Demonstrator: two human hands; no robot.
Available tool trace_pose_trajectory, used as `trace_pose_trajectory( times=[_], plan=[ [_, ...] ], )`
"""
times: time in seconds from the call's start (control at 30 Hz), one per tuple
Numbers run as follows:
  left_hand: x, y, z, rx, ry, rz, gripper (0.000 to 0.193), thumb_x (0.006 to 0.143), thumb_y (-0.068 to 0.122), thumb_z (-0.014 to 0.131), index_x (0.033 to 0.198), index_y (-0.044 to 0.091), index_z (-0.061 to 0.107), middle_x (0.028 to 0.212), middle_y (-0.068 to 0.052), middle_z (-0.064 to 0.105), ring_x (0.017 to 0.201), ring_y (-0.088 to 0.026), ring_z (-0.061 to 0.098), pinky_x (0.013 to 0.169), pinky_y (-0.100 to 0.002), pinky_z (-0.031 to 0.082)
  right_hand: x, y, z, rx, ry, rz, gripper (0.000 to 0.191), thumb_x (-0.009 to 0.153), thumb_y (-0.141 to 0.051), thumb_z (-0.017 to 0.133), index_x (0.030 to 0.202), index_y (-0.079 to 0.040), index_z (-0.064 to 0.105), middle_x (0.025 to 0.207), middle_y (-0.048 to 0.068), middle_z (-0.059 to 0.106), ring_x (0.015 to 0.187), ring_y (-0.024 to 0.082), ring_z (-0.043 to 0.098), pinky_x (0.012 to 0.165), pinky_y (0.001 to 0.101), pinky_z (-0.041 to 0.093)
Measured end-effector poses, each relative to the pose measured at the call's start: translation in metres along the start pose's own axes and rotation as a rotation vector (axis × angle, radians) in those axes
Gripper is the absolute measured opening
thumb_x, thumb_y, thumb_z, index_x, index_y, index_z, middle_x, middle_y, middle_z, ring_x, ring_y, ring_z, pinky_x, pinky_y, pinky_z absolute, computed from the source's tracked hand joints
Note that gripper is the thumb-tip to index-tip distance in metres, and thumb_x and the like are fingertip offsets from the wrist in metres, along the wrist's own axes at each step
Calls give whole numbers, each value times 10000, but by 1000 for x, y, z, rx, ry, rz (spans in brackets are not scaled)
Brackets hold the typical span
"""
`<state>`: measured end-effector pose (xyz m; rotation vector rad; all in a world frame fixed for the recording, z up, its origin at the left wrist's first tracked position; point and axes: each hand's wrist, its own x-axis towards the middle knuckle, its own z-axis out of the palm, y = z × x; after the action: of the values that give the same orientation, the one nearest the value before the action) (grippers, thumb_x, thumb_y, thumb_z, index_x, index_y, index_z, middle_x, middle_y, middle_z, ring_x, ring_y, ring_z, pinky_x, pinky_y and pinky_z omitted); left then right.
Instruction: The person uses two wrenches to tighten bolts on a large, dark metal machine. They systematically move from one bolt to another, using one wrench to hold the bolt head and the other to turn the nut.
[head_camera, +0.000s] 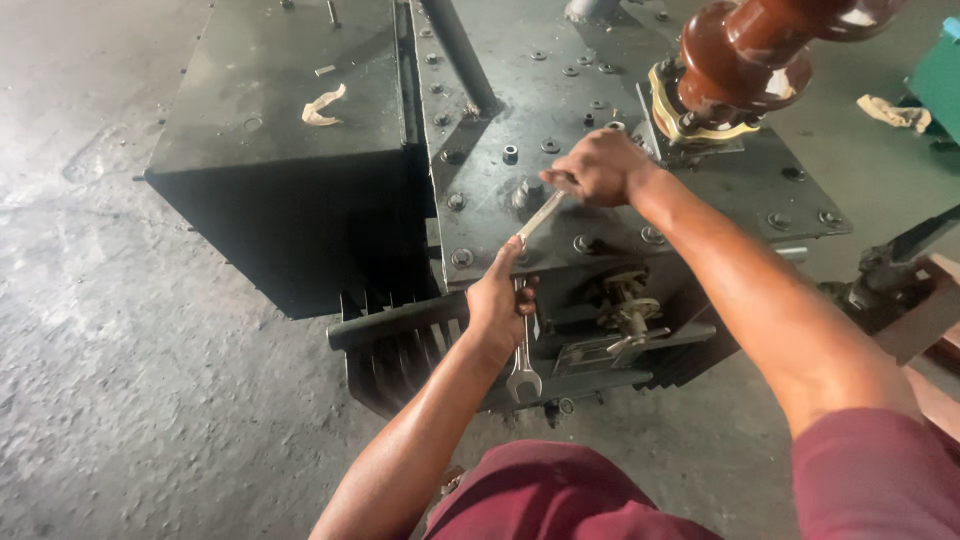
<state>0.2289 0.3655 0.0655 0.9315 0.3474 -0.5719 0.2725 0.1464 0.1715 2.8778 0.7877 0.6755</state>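
— Concrete floor (120, 380), grey and rough, takes up most of the view, correct?

— Yes. On it stands a big dark-green steel transformer tank (620, 210) with a flat bolted lid, and beside it on the left a dark boxy metal cabinet (280, 150). Black ribbed cooling fins (400, 370) run along the tank's near side.

— What sits on the lid?

— A large glossy brown ceramic insulator (760, 50) at the upper right, seated on a yellowish flange. Rows of round bolt heads line the lid's edge. On the tank's front wall, under the lid, is a small metal switch fitting (625, 300).

— And the hands?

— The right hand (600, 165) is over the lid near its front edge, its grip clenched on the upper end of a slim silver steel spanner (542, 215). That spanner slants down toward the lid's front rim, where its lower end meets a bolt just above the other hand.

— The left one?

— The left hand (497, 300) is pressed against the tank's front wall just under the lid rim, grip clenched round a second silver combination spanner (523, 365). This one hangs downward, its ring end below the wrist in front of the fins. Its upper end is hidden behind the fingers.

— Anything small lying about?

— A crumpled pale rag scrap (322, 105) lies on top of the cabinet, and another pale cloth (895, 112) lies at the far right.
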Motion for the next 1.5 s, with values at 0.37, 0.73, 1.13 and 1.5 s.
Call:
trace_pose_trajectory(
  times=[0.37, 0.73, 1.13, 1.5],
  plan=[
    [1, 0, 4, 19, 53, 25, 360, 795, 328, 853, 1009, 61, 738, 724, -119, 626, 492, -146, 492, 383, -263, 310, -4, -19, -23, -203, -129, 27, 605, 1088, -571, 365, 827, -183, 749, 708, 58, 723, 764, 264, 693, 886, 459, 517],
    [9, 0, 8, -2, 38, 24, 364, 811, 367, 835, 934, 57, 689, 690, -97, 597, 476, -145, 477, 389, -271, 315, -60, -46, -52, -147, -326, 316, 572, 977, -613, 462, 860, -162, 794, 773, 139, 761, 738, 348, 718, 772, 496, 575],
    [12, -7, -9, -150, -179, -20, 435, 909, 479, 753, 1012, 80, 614, 700, -62, 568, 507, -119, 474, 417, -243, 318, -149, -86, -30, 1510, -531, 725, 406, 1033, -333, 552, 1106, 41, 693, 704, 44, 556, 501, 106, 497, 437, 266, 420],
    [-4, 6, -14, -42, -426, -13, 530, 960, 648, 628, 965, 121, 584, 724, -27, 534, 531, -84, 471, 429, -223, 374, -35, -304, 29, 2199, 595, 1409, 100, 1012, -163, 535, 960, -146, 451, 676, -25, 414, 510, 79, 379, 437, 257, 327]
  ],
)
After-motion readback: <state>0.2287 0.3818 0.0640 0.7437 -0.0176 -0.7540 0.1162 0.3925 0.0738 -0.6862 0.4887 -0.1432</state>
